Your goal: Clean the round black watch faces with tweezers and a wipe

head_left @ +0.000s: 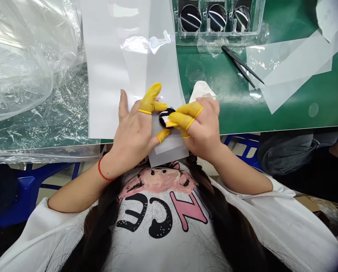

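A small round black glossy disc (163, 118) is between my two hands, over the white sheets at the table's front edge. My left hand (139, 122), with yellow finger covers, grips the disc's rim between thumb and fingers while its little finger sticks out. Yellow covers also sit on the fingers of my right hand (198, 122), which are pinched together on the disc's face. A small pale piece shows at those fingertips; what it is I cannot make out. Just behind my right hand lies a crumpled white cloth (201, 89).
A clear tray (220, 34) with round black discs stands at the back. Black tweezers (242, 65) and translucent sheets (293, 62) lie on the right of the green table (231, 109). Clear plastic wrap (44, 75) covers the left. A person's leg (288, 151) is at the right.
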